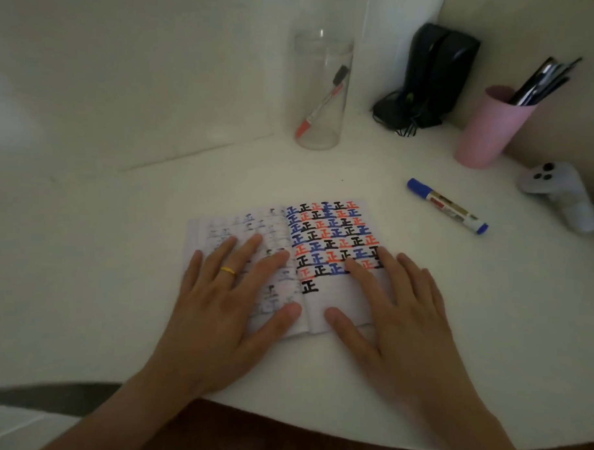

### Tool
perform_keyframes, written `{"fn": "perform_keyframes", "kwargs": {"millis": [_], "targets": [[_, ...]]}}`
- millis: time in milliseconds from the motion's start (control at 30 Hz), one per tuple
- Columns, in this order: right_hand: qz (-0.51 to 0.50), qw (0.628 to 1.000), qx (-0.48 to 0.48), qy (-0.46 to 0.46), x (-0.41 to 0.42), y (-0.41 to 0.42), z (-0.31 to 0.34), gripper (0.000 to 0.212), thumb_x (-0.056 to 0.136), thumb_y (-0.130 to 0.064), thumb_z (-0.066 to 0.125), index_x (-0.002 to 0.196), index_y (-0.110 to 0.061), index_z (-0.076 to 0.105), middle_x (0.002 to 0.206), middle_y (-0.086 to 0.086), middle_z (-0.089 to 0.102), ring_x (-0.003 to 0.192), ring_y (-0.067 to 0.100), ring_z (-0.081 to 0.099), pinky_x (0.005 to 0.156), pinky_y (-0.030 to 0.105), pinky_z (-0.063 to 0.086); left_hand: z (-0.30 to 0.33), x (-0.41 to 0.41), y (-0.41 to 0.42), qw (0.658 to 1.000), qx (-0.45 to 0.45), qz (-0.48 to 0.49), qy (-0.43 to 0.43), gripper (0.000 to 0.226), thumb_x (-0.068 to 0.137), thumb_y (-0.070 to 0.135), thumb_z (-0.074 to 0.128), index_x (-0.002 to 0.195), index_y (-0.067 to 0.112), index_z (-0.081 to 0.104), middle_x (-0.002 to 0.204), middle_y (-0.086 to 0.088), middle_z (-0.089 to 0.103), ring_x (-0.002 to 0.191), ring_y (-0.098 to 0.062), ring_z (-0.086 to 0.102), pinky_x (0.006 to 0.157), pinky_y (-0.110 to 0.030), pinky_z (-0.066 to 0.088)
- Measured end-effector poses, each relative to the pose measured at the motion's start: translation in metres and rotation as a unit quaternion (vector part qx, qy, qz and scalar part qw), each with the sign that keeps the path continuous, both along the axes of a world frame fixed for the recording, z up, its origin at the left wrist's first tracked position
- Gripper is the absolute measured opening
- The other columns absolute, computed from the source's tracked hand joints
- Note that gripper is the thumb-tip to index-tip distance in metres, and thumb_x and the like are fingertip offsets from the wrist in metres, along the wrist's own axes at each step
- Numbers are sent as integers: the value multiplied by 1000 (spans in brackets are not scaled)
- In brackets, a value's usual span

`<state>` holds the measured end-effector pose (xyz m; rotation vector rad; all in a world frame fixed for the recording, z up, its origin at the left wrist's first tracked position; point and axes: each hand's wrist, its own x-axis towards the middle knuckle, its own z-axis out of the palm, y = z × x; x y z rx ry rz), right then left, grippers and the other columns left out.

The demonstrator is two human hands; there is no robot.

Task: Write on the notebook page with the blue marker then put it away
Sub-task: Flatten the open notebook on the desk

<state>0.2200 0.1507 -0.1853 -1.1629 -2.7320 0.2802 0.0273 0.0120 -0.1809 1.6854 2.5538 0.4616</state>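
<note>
Open notebook (pixel 322 246) lies flat; capped blue marker (pixel 447 206) rests well right.

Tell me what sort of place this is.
Probably a home desk or study corner. An open notebook filled with marker characters lies on a white table, a pink cup holds pens, and a blue marker lies nearby. Both hands rest flat on the pages.

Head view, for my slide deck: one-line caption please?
Both bare hands, left hand and right hand, flatten the open notebook; capped blue marker lies untouched.
</note>
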Motion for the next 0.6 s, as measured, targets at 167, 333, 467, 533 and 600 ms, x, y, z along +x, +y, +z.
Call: {"fn": "perform_keyframes", "kwargs": {"millis": [167, 333, 467, 533, 600], "targets": [[1, 1000, -2, 27, 4, -8, 2, 75, 86, -77, 25, 150, -39, 31, 165, 0, 27, 152, 26, 19, 124, 46, 14, -4, 5, -2, 999, 48, 11, 8, 73, 82, 84, 25, 145, 50, 35, 162, 9, 35, 151, -19, 28, 123, -52, 20], [-38, 994, 57, 88, 20, -21, 9, 42, 95, -46, 45, 120, -17, 62, 127, 8, 62, 115, 28, 55, 94, 38, 46, 1, 16, -18, 987, 128, 33, 88, 51, 91, 60, 44, 119, 22, 65, 120, -8, 70, 109, -32, 66, 89, -41, 54], [-53, 990, 65, 110, 28, -32, 13, 30, 94, -35, 45, 104, -14, 65, 111, 7, 64, 103, 26, 60, 83, 35, 49, -2, 35, -44, 986, 63, 47, 149, 51, 95, 50, 30, 117, 18, 64, 114, -11, 69, 98, -36, 67, 72, -42, 57], [-63, 989, 69, 116, 28, -33, 11, 28, 94, -32, 44, 102, -14, 64, 108, 6, 64, 100, 25, 61, 81, 35, 49, -3, 42, -56, 984, 25, 40, 174, 53, 95, 50, 25, 129, 26, 57, 124, -10, 67, 107, -34, 65, 79, -45, 56], [-69, 988, 70, 117, 27, -35, 10, 28, 95, -31, 43, 103, -15, 64, 108, 5, 65, 99, 22, 60, 80, 32, 48, 11, 47, -68, 981, -11, 9, 194, 55, 93, 53, 20, 133, 32, 51, 124, -9, 67, 107, -33, 66, 81, -46, 54]]}}
